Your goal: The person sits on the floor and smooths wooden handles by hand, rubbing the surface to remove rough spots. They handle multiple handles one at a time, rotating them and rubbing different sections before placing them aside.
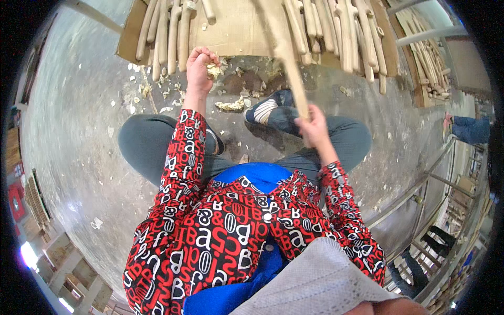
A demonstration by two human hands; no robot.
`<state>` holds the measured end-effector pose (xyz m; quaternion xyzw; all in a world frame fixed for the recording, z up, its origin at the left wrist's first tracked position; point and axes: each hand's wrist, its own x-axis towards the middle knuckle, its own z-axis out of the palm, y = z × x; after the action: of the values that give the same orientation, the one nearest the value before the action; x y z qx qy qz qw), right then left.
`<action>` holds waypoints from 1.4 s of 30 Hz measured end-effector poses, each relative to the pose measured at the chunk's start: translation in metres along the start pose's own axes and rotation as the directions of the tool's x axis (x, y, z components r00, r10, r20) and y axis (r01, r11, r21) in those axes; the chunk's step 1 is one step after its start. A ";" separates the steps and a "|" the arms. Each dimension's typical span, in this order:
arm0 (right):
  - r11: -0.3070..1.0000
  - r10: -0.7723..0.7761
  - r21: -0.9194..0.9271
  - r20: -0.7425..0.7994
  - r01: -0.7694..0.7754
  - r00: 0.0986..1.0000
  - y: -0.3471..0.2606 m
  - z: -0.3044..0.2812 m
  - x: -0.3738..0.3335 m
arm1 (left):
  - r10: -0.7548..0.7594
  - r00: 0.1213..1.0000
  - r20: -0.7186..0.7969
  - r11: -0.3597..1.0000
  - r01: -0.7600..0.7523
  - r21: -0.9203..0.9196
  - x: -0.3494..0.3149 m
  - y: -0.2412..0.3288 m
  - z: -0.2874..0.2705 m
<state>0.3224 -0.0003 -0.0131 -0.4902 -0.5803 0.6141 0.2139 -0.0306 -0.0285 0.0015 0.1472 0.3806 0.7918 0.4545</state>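
My right hand (314, 127) is wrapped round the lower end of a long pale wooden stick (290, 65). The stick slants up past the far edge of the view, its upper part blurred by motion. To the left, my left hand (198, 73) is raised with its fingers curled closed, apart from the stick. Yellowish shavings show at its side; whether it holds them or they lie behind, I cannot tell. Beyond both hands, several wooden sticks (348, 39) with bumps along them lie on cardboard (231, 37).
Wood shavings (144, 86) and a pale clump (230, 105) are scattered on the concrete floor (86, 142) around my shoes (268, 109). Another stack of sticks (428, 55) lies at the far right. A person's legs (469, 129) and metal racks (446, 184) stand at the right side.
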 end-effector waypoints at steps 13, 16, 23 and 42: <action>0.200 -0.522 -0.974 -0.196 -0.104 0.830 -0.182 -0.178 0.177 | -0.073 0.982 -0.172 0.955 0.019 -0.296 0.005 0.010 0.009; -0.332 -0.656 -0.931 0.116 -0.148 0.746 -0.215 -0.208 0.205 | -0.069 0.995 -0.077 0.928 0.036 -0.370 0.015 0.000 0.023; 0.796 -0.201 -0.529 0.228 0.295 0.953 -0.152 0.103 0.292 | 0.048 0.983 -0.179 0.957 -0.097 -0.274 0.017 0.022 0.027; 0.930 0.118 -0.358 0.495 0.078 0.861 -0.079 0.141 0.162 | -0.102 0.942 -0.321 0.815 -0.106 -0.570 0.024 0.051 0.009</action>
<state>0.1089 0.0822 -0.0189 -0.3482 -0.7149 0.6044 -0.0482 -0.0695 -0.0193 0.0428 -0.1352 0.1933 0.8835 0.4047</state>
